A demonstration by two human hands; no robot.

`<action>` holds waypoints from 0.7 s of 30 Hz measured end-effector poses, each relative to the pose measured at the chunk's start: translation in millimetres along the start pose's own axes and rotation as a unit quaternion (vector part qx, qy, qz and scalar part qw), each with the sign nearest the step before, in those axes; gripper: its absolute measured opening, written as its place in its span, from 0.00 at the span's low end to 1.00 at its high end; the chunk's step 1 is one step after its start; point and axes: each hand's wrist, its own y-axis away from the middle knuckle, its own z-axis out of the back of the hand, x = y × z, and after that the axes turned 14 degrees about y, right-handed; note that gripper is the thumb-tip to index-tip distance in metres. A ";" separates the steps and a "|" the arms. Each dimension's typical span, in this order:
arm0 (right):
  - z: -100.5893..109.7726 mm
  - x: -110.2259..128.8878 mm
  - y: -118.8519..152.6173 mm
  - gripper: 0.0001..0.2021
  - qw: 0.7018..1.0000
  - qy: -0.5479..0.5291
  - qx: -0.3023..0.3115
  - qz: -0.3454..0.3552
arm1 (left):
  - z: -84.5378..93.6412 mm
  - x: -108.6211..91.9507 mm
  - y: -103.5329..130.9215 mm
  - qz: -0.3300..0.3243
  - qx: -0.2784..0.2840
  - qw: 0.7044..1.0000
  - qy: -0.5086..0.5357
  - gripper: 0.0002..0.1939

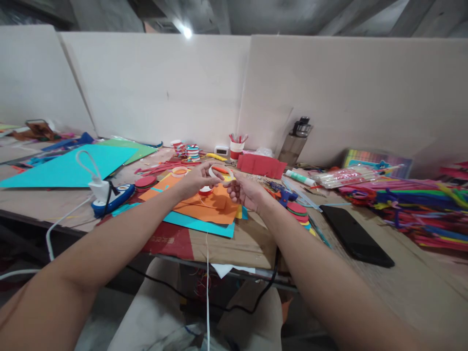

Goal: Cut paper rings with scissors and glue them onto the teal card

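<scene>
Above the orange sheets [229, 214], both of my hands are on a thin white ring [221, 168], which looks like a paper band or a tape roll. My left hand [197, 179] pinches its left side, and my right hand [245, 189] grips the lower right with fingers curled. Just under the hands sits a small red and white round piece [205, 191]. Another pale ring [180, 171] lies flat behind my left wrist. Turquoise sheets [204, 225] show beneath the orange ones.
Right: a black phone [356, 235], pipe cleaners [420, 204], a glue stick [300, 177], a blue glue gun [287, 195] and foam discs [297, 209]. Left: a blue power strip [113, 200] with a white plug, and a large turquoise sheet [69, 165]. A bottle [294, 141] stands behind.
</scene>
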 end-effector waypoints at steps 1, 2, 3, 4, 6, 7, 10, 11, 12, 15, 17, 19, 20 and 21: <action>-0.4 -0.5 0.5 0.25 1.000 0.002 0.006 0.001 | 0.1 0.0 -0.7 -0.003 -0.001 1.000 0.020 0.30; -0.9 -0.9 1.0 0.25 1.000 0.005 0.010 0.002 | 0.0 -0.1 -1.2 -0.007 -0.003 0.999 0.038 0.30; -1.6 -1.2 1.5 0.25 1.000 0.008 0.012 0.001 | -0.2 -0.4 -1.6 -0.012 -0.006 0.999 0.052 0.30; -2.4 -1.3 2.0 0.25 1.000 0.011 0.012 0.000 | -0.7 -0.9 -1.6 -0.017 -0.013 0.998 0.064 0.31; -4.2 -0.9 3.1 0.25 1.000 0.017 0.009 -0.003 | -1.7 -2.6 -1.5 -0.019 -0.040 0.995 0.087 0.32; -5.2 -0.5 3.7 0.25 1.000 0.020 0.005 -0.004 | -1.9 -3.8 -1.5 -0.017 -0.063 0.993 0.103 0.32; -7.9 -0.2 4.5 0.22 0.998 0.048 -0.025 0.005 | 0.5 -7.5 -2.8 -0.004 -0.145 0.974 0.175 0.29; -8.7 -0.7 4.2 0.20 0.997 0.066 -0.037 0.014 | 2.5 -8.6 -3.8 0.000 -0.165 0.966 0.199 0.28; -9.5 -1.5 3.7 0.17 0.994 0.091 -0.050 0.025 | 4.8 -9.3 -4.8 0.001 -0.177 0.959 0.219 0.27; -12.8 -5.7 2.6 0.13 0.966 0.227 -0.102 0.073 | 11.4 -9.5 -7.0 -0.001 -0.196 0.952 0.235 0.24; -17.5 -9.1 4.6 0.14 0.905 0.371 -0.149 0.143 | 13.3 -8.2 -7.0 -0.016 -0.206 0.959 0.196 0.24; -25.6 -12.7 9.5 0.16 0.818 0.499 -0.184 0.220 | 12.5 -6.8 -6.0 -0.044 -0.209 0.968 0.130 0.25; -30.8 -14.7 12.6 0.17 0.781 0.541 -0.191 0.245 | 11.4 -6.4 -5.4 -0.058 -0.206 0.972 0.100 0.25; -36.7 -17.0 15.6 0.18 0.760 0.565 -0.195 0.254 | 10.0 -6.3 -4.8 -0.069 -0.204 0.973 0.077 0.26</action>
